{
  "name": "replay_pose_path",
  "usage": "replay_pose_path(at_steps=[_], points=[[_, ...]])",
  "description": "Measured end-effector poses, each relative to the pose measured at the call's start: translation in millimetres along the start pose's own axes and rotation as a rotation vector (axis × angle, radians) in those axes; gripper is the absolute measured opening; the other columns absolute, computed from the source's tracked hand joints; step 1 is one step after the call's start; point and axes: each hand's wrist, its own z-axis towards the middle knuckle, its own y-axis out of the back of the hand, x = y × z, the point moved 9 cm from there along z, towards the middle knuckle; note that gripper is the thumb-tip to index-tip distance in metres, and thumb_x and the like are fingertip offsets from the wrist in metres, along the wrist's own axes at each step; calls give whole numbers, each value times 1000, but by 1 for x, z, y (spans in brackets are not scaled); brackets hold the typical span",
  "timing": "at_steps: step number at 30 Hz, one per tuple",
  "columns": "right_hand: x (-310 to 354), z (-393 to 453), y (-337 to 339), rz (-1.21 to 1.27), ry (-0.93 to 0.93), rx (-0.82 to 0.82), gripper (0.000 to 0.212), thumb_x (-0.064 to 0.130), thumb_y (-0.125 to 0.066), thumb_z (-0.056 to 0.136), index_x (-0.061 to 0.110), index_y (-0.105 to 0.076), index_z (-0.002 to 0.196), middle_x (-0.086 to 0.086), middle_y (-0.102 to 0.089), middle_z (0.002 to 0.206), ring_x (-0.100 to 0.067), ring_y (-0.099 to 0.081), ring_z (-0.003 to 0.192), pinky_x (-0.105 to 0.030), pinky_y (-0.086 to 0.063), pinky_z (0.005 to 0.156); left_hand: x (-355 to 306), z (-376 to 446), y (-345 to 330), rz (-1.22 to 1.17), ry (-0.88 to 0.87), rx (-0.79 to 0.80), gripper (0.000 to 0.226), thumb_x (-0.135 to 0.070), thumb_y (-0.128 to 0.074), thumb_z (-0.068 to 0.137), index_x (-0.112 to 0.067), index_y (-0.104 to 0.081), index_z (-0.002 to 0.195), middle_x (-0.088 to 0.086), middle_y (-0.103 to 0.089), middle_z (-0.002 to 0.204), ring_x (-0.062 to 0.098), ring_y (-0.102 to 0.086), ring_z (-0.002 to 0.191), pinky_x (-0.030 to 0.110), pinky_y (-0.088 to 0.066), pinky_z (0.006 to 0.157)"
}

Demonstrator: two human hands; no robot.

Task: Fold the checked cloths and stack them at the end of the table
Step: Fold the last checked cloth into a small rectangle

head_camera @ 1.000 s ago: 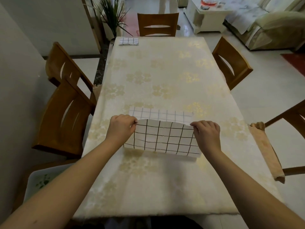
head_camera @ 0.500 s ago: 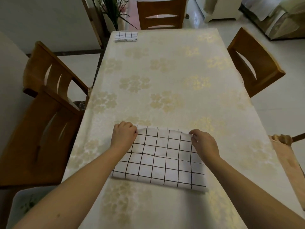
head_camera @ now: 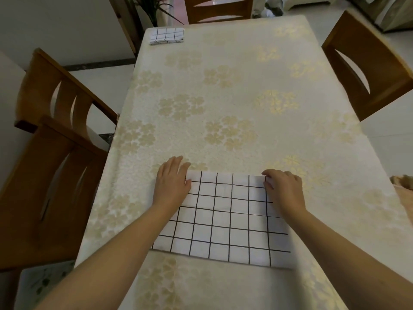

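Checked cloth [head_camera: 225,220] flat on near table [head_camera: 234,86] | L hand [head_camera: 173,182] fingers straight, pressing far-left corner | R hand [head_camera: 283,189] fingers curled, pinching far-right corner | folded stack [head_camera: 167,35] at far-left end w/ chairs [head_camera: 55,175] around

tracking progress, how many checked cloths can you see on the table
2: one checked cloth lies near the front edge under the left hand and right hand; a folded checked cloth sits at the far left corner, perhaps hiding others beneath.

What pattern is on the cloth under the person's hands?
White with a thin black grid of squares on the cloth, seen plainly in the head view.
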Motion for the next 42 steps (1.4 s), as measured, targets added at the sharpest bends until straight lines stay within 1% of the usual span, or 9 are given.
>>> replay_pose_path(at_steps=[4, 6, 9, 12, 21, 27, 31, 37, 42], points=[[13, -21, 10, 18, 36, -172, 46, 14, -71, 87, 11, -58, 131, -11, -61, 130, -34, -53, 120, -44, -30, 104, -42, -43, 11, -88, -135, -102, 42, -24, -46, 94, -12, -56, 133, 10, -50, 144, 28, -41, 136, 44, -28, 114], [40, -45, 2, 11, 110, -192, 47, 18, -60, 93, 10, -50, 139, -11, -54, 140, -31, -48, 130, -41, -21, 112, -62, -73, 2, -101, -209, -75, 44, -24, -39, 95, -12, -56, 133, 8, -51, 144, 27, -43, 136, 42, -26, 114], [86, -80, -34, 13, 209, -58, 51, 24, -37, 97, 10, -41, 146, -8, -45, 149, -27, -37, 140, -41, -17, 117, -73, -97, -27, -47, -214, 52, 47, -26, -36, 96, -13, -53, 138, 7, -48, 146, 25, -43, 136, 42, -25, 113], [104, -99, -71, -10, 182, 86, 56, 32, -32, 98, 11, -35, 150, -7, -35, 155, -24, -30, 145, -41, -17, 116, -66, -103, -50, 1, -145, 190, 53, -36, -30, 98, -19, -38, 148, 4, -35, 156, 22, -32, 144, 42, -19, 114], [51, -101, -73, -181, 75, 200, 72, 64, -17, 95, 30, 0, 156, 4, 6, 164, -14, 9, 150, -40, 6, 120, -24, -109, -56, 61, -7, 310, 69, -64, -18, 94, -38, 5, 154, -7, 16, 162, 16, 14, 149, 45, 5, 120], [3, -90, -49, -261, 29, 261, 75, 73, -11, 93, 35, 10, 154, 7, 17, 162, -13, 20, 147, -41, 14, 119, 4, -111, -50, 79, 22, 320, 70, -66, -10, 92, -38, 9, 153, -6, 17, 162, 16, 16, 149, 46, 6, 120], [2, -91, -42, -234, 10, 215, 76, 69, -7, 92, 28, 8, 155, 7, 14, 162, -12, 18, 148, -41, 14, 119, -1, -109, -41, 76, 8, 267, 70, -63, -13, 94, -32, 4, 155, -3, 12, 163, 18, 11, 150, 48, 7, 119], [83, -121, -55, -86, 152, 92, 59, 35, -23, 101, 13, -17, 155, -4, -14, 162, -17, -7, 150, -36, -1, 120, -49, -121, -21, -101, -116, 100, 52, -28, -32, 97, -9, -43, 145, 9, -40, 152, 25, -35, 142, 41, -25, 116], [116, -136, -88, -39, 174, 184, 58, 36, -28, 100, 13, -24, 153, -2, -16, 160, -21, -22, 148, -37, -11, 117, -51, -137, -50, -30, -75, 227, 57, -37, -27, 99, -14, -32, 151, 2, -28, 159, 17, -25, 146, 35, -12, 118]])
